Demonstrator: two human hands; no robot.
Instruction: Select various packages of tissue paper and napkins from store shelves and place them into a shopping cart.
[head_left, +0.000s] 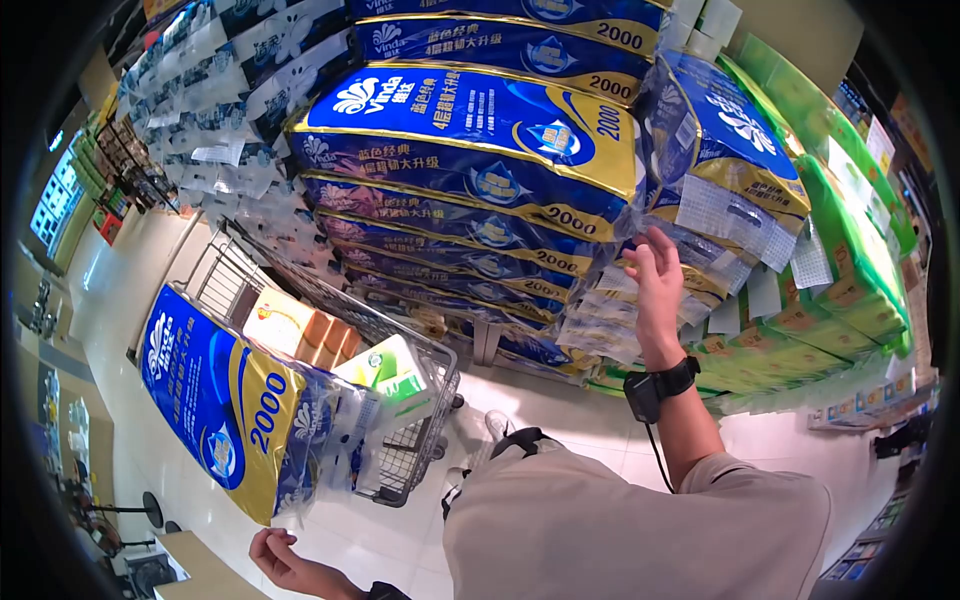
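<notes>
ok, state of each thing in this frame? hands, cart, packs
right hand: open, fingers against the shelf packs
left hand: empty, fingers loosely curled, held low
shelf packs: blue, sealed, stacked flat
cart pack: blue, sealed, lying tilted across the cart's top
cart: loaded, boxes inside
green packs: stacked, no hand on them

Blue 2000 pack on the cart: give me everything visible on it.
The blue pack is a bundle of white rolls in glossy plastic film, blue with a gold band reading 2000 and a white logo. It lies tilted across the wire cart, overhanging its rim, beside a green-and-white pack. The left hand is below, apart.
</notes>
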